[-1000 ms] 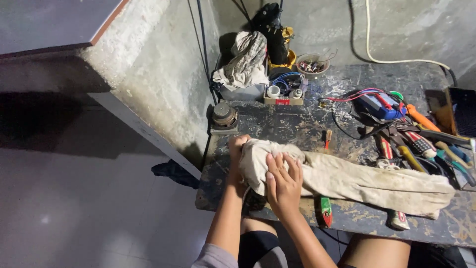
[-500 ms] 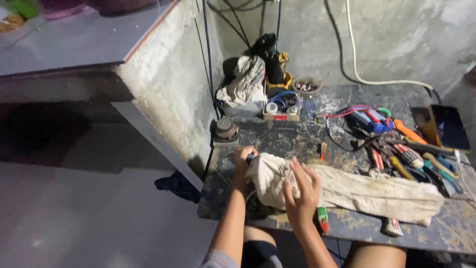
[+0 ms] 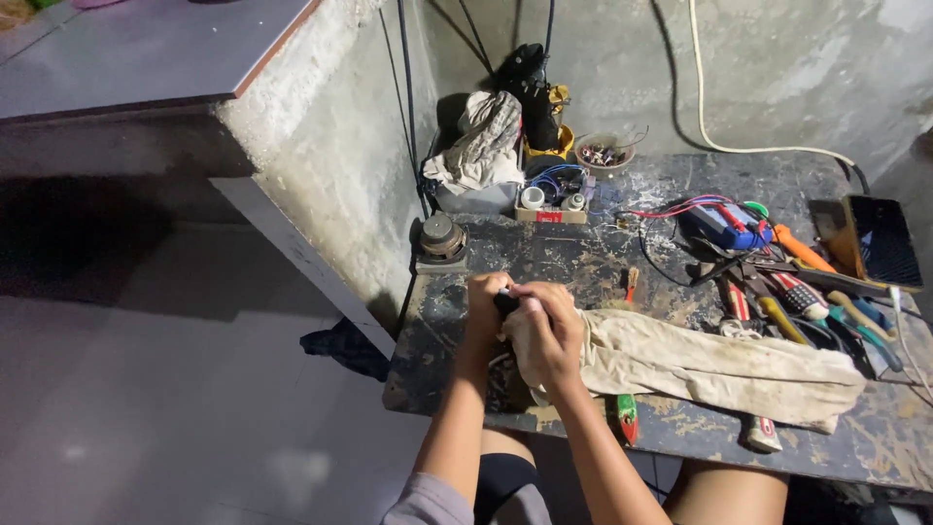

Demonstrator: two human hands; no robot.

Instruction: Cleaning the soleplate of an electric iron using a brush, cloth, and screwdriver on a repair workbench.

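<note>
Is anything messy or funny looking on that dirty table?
Yes. The cloth droops over the table front edge, the tools lie in a tangled heap, and the tabletop looks scratched and stained. Both hands grip a small dark object.

Both hands, left hand (image 3: 483,303) and right hand (image 3: 547,335), grip a small dark object (image 3: 506,301) wrapped in a beige cloth (image 3: 700,365).

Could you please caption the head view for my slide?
Both hands wrap a dirty cloth around a small dark object at a cluttered workbench.
</note>
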